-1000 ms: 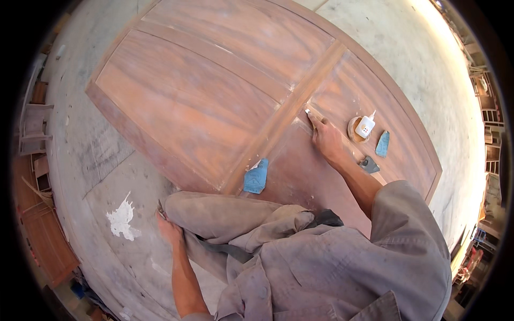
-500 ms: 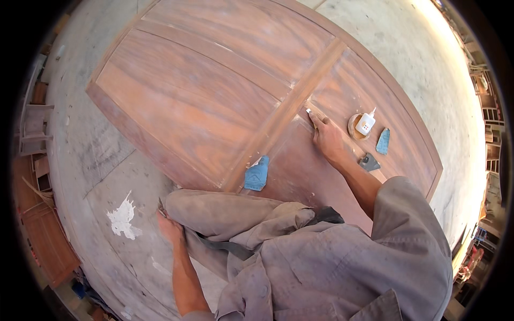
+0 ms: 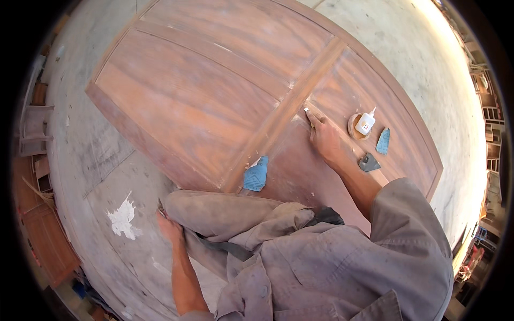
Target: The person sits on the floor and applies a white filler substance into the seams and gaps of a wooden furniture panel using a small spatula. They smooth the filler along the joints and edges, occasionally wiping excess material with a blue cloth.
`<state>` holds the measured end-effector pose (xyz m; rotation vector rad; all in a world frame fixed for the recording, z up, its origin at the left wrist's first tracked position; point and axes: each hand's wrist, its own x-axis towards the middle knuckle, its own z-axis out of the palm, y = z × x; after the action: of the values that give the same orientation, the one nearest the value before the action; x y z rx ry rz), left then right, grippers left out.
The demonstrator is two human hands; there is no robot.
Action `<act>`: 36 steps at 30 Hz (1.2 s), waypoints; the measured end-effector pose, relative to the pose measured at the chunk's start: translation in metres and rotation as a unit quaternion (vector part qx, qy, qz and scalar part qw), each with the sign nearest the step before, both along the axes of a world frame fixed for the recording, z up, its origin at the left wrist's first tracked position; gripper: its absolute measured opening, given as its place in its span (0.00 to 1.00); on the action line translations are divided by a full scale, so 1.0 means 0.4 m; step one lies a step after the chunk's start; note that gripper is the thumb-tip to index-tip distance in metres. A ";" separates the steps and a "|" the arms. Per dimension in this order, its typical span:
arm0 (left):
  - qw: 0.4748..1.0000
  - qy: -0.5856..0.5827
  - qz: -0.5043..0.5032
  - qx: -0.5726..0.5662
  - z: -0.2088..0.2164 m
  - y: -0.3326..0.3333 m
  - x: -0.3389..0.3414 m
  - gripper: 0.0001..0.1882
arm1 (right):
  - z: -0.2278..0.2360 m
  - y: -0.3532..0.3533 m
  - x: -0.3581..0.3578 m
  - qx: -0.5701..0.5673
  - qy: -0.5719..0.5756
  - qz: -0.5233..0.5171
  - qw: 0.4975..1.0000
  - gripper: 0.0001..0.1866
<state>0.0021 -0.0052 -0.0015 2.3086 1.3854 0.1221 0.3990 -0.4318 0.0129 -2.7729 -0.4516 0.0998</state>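
A wooden door panel (image 3: pixel 198 107) with a raised frame lies flat in front of me. My right hand (image 3: pixel 325 140) is closed round a small tool (image 3: pixel 308 113) with a bright flat tip, its forefinger stretched along it. That tip meets the panel where two frame strips join. Beside my knee, my left hand (image 3: pixel 170 229) is closed on something thin and greyish that I cannot make out. Right of my right hand, a white glue bottle (image 3: pixel 365 124) lies on a round tan roll or lid (image 3: pixel 352 127). A dark grey piece (image 3: pixel 369 162) rests by my right forearm.
Blue sandpaper (image 3: pixel 255 174) lies on the panel near my knee, and another blue strip (image 3: pixel 383 141) right of the bottle. White splatter (image 3: pixel 123 218) marks the concrete floor (image 3: pixel 107 166) at left. Wooden furniture parts (image 3: pixel 51 241) stand along the far left edge, with more along the right.
My right hand has shifted slightly left with the small tool. My left hand and the things on the panel stay where they were.
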 end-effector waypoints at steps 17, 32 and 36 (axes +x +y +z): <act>0.999 -0.026 -0.025 0.021 -0.011 0.000 -0.011 0.26 | -0.023 0.009 -0.022 0.000 -0.005 -0.005 1.000 0.27; 0.999 -0.012 -0.021 0.034 -0.024 0.001 -0.030 0.25 | -0.016 -0.009 -0.044 -0.033 0.054 0.013 0.998 0.27; 1.000 0.005 0.017 0.017 -0.006 -0.014 -0.007 0.26 | -0.015 -0.004 -0.035 -0.013 0.015 0.018 1.000 0.28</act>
<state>-0.0007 -0.0107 -0.0041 2.3160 1.4394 0.1448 0.3849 -0.4334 0.0070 -2.7859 -0.4972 0.1566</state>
